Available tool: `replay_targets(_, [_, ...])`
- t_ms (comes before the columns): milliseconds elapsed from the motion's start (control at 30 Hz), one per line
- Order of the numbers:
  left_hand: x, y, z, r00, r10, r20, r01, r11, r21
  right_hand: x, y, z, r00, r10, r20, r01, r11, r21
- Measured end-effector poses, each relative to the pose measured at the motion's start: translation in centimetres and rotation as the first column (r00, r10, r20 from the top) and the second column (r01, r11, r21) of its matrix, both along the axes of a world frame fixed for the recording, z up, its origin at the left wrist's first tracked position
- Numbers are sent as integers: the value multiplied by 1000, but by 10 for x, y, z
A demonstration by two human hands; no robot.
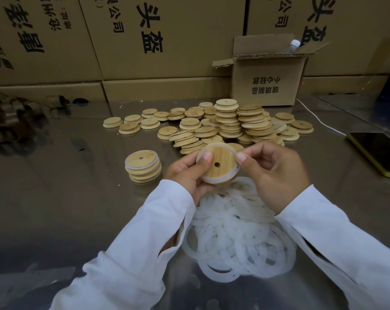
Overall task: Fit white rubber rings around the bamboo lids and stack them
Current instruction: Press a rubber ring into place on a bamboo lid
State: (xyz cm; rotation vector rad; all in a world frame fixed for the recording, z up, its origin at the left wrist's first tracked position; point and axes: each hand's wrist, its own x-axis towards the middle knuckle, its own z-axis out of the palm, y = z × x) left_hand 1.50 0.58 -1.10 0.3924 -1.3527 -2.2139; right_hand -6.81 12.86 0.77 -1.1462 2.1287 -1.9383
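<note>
A round bamboo lid (pixel 218 159) with a centre hole is held up between both hands, a white rubber ring (pixel 214 180) sitting around its rim. My left hand (pixel 187 173) grips its left side, thumb on the face. My right hand (pixel 272 168) pinches the right edge at the ring. A short stack of ringed lids (pixel 143 166) stands to the left. Several bare lids (pixel 229 121) lie piled and stacked behind. A heap of loose white rings (pixel 236 233) lies under my wrists.
A shiny metal table (pixel 66 209) carries everything. A small open carton (pixel 267 86) with a plastic bottle (pixel 291 47) stands at the back right, before a wall of large cartons (pixel 158 36). A phone (pixel 379 153) with a white cable (pixel 319 121) lies right. Dark scraps (pixel 15 117) sit far left.
</note>
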Motion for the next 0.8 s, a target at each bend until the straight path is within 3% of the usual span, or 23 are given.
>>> replay_targets(400, [1,0,0,998,-2,-60,5,999,45,4,-2,-2,1000,-5,11,6,999,-48])
replay_targets(600, [1,5,2,999,35,-35,-37,997,-74,1,-1,-7,998,-15,55,23,990,-138])
replay_targets(800, [1,6,1,987,162,-10,-160,962,-223,4,-4,-17,996,-73,57,78,992,-104])
